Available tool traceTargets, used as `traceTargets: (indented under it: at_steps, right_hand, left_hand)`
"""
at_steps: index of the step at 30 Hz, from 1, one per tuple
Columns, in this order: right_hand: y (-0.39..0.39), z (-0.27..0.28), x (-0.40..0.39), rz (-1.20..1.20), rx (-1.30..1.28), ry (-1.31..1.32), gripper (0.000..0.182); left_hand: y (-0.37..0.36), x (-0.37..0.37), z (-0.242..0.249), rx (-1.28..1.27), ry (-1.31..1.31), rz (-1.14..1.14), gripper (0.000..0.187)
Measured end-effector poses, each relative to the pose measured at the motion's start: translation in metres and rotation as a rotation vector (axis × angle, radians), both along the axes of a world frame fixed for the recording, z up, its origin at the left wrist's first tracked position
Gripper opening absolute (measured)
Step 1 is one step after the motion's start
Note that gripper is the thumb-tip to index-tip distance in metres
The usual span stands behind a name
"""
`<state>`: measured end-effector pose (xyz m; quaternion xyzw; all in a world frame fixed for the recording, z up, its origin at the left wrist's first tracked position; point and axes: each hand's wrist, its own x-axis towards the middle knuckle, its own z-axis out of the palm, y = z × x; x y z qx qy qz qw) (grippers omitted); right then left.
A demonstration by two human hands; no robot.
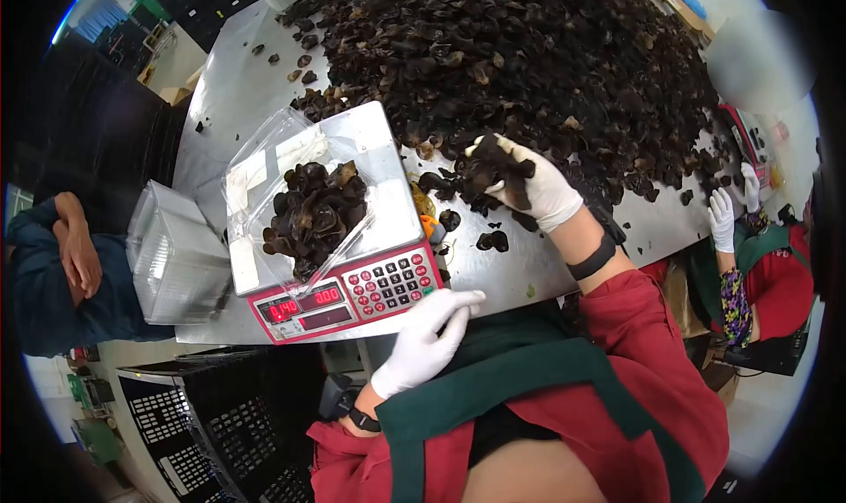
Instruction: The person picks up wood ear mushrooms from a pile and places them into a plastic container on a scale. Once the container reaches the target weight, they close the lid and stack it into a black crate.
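Observation:
My right hand (533, 186), in a white glove, is closed round a clump of dark wood ear mushrooms (502, 170) at the near edge of a large heap (529, 62). My left hand (432, 335), also gloved, is beside the front right corner of a red digital scale (388, 284). Its fingers point right, the thumb stands apart, and it holds nothing. On the scale's metal pan sits a clear plastic container (251, 163) with wood ear mushrooms (317, 212) in it. The lit display (300, 302) appears to read 0.140 and 3.00.
Stacked clear containers (176, 252) stand left of the scale. Loose mushroom pieces (493, 240) and an orange object (432, 228) lie on the metal table (216, 89). A person with crossed arms (75, 256) is at the left; a gloved co-worker (762, 274) is at the right, near another scale (749, 141). Black crates (220, 424) stand below.

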<state>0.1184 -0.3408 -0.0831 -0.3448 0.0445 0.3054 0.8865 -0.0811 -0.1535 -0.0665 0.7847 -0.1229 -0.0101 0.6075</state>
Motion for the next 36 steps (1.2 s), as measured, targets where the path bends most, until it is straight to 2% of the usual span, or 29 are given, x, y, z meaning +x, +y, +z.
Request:
traceTargets:
  at_steps: [1,4,5,6,7,8,10,11,12,14,15,16,17,18,19,20,22,24,25,26,28,29,30,32,34,36]
  right_hand:
    - [0.007,0.0,0.0,0.104,0.062,-0.12,0.027]
    - [0.041,0.032,-0.006,0.26,-0.138,-0.555,0.03]
    - [0.048,0.041,-0.005,0.283,-0.221,-0.861,0.033]
    - [0.062,0.045,0.0,0.396,-0.047,-0.715,0.046]
    - [0.079,0.049,0.001,0.401,-0.041,-0.646,0.047]
    - [0.096,0.054,0.0,0.406,-0.037,-0.579,0.048]
    - [0.119,0.072,-0.007,0.467,-0.144,-0.676,0.037]
    - [0.142,0.081,-0.01,0.392,-0.119,-0.518,0.021]
    - [0.161,0.088,-0.013,0.316,-0.095,-0.359,0.027]
    - [0.174,0.094,-0.006,0.293,-0.108,-0.365,0.025]
    - [0.196,0.06,0.013,0.057,-0.134,-1.056,0.023]
    - [0.181,0.108,-0.005,0.363,-0.197,-0.3,0.021]
    - [0.187,0.108,-0.004,0.369,-0.196,-0.344,0.02]
    - [0.194,0.108,-0.003,0.374,-0.194,-0.386,0.02]
    - [0.202,0.1,-0.001,0.379,-0.19,-0.383,0.02]
    - [0.212,0.089,0.001,0.325,-0.201,-0.485,0.019]
    - [0.219,0.076,0.004,0.268,-0.208,-0.588,0.019]
    - [0.217,0.071,0.003,0.227,-0.56,-0.835,0.022]
    - [0.215,0.071,0.004,0.165,-0.655,-0.995,0.021]
    - [0.214,0.07,0.004,0.169,-0.653,-0.995,0.021]
    - [0.211,0.071,0.003,0.102,-0.796,-1.275,0.017]
    - [0.207,0.07,0.005,0.137,-0.848,-1.435,0.015]
    - [0.204,0.068,0.004,0.136,-0.842,-1.435,0.015]
    - [0.201,0.058,0.0,0.148,-1.008,-1.782,0.019]
    - [0.2,0.051,0.004,0.172,-0.981,-1.787,0.021]
    - [0.203,0.043,0.011,0.085,-0.831,-1.79,0.028]
  left_hand:
    - [0.005,0.003,0.01,0.056,-0.096,0.041,0.025]
    - [0.027,0.019,0.035,0.351,-0.462,0.264,0.032]
    - [0.037,0.026,0.047,0.499,-0.554,0.401,0.032]
    - [0.048,0.037,0.056,0.479,-0.576,0.499,0.04]
    - [0.055,0.041,0.064,0.333,-0.374,0.568,0.053]
    - [0.062,0.052,0.066,0.217,-0.347,0.618,0.061]
    - [0.072,0.067,0.08,-0.023,-0.198,0.611,0.063]
    - [0.08,0.072,0.089,0.085,-0.147,0.64,0.063]
    - [0.089,0.076,0.095,0.194,-0.093,0.667,0.064]
    - [0.113,0.089,0.089,0.127,-0.12,0.648,0.06]
    - [0.128,0.095,0.083,0.275,-0.196,0.656,0.057]
    - [0.14,0.099,0.079,0.424,-0.268,0.66,0.054]
    - [0.141,0.099,0.083,0.367,-0.263,0.676,0.046]
    - [0.143,0.098,0.081,0.371,-0.256,0.679,0.046]
    - [0.147,0.097,0.077,0.256,-0.247,0.655,0.043]
    - [0.149,0.098,0.073,0.142,-0.239,0.629,0.04]
    - [0.155,0.092,0.065,0.136,-0.214,0.662,0.038]
    - [0.165,0.087,0.053,0.177,-0.129,0.698,0.038]
    - [0.164,0.083,0.053,0.239,-0.16,0.708,0.036]
    - [0.163,0.079,0.055,0.239,-0.158,0.712,0.036]
    - [0.161,0.071,0.063,0.218,-0.009,0.753,0.03]
    - [0.162,0.069,0.062,0.098,-0.028,0.757,0.029]
    - [0.167,0.068,0.059,0.102,-0.029,0.76,0.029]
    - [0.177,0.067,0.056,-0.112,-0.053,0.71,0.028]
    - [0.178,0.063,0.057,-0.106,-0.046,0.73,0.024]
    - [0.179,0.059,0.058,-0.19,0.027,0.751,0.022]
